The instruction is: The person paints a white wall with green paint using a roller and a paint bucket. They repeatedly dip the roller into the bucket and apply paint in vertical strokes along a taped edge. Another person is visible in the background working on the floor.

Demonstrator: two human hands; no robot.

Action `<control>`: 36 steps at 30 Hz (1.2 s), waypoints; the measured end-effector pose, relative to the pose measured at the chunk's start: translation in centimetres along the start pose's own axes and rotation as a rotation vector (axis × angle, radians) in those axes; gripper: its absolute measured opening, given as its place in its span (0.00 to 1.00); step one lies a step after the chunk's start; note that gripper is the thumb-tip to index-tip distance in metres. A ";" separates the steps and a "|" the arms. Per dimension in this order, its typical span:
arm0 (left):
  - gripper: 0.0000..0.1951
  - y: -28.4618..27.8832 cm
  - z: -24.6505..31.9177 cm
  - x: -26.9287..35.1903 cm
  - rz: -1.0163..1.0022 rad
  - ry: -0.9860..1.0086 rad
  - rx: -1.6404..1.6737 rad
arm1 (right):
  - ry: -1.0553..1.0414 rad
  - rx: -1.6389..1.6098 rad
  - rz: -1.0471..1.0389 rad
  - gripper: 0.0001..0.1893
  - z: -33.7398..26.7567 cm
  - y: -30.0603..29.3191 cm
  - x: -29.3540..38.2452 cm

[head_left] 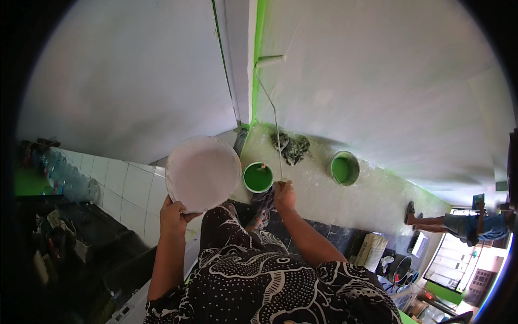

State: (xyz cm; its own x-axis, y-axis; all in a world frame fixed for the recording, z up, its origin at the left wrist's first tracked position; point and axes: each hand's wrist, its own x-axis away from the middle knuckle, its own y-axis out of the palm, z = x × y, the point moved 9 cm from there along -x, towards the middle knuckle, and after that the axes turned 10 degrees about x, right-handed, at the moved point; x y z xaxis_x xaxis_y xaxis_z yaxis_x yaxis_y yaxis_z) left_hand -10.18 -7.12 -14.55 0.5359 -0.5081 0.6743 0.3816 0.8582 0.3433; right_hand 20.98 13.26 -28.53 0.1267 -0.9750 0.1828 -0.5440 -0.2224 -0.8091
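Observation:
My left hand (pixel 175 214) grips the rim of a round basin (pixel 202 174), whose inside looks coated with pale paint. The basin is held at waist height to the left. In my right hand (pixel 285 197) is the handle of a paint roller (pixel 277 121) with a long thin wire frame. Its pale roller sleeve (pixel 271 60) lies against the whitish wall (pixel 364 73), beside a bright green strip (pixel 258 28) at the corner. A bucket of green paint (pixel 258 177) stands on the floor between my two hands.
Another bucket of green paint (pixel 344 168) stands farther right, with a crumpled dark cloth (pixel 292 149) near the wall. White tiles (pixel 125 178) and plastic bottles (pixel 73 178) are at left. Another person (pixel 465 224) stands at far right, near a sack (pixel 371 250).

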 end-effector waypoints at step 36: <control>0.34 -3.1 2.7 -7.6 0.085 -0.186 -0.156 | 0.142 0.313 -0.677 0.16 7.3 22.1 -11.9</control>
State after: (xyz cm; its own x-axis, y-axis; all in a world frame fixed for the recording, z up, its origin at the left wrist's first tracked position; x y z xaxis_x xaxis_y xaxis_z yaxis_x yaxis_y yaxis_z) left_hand -17.50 -5.74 -18.99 0.4287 -0.4003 0.8099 0.4605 0.8681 0.1854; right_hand 13.52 19.95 -52.68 0.2298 -0.6219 0.7486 -0.1222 -0.7815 -0.6118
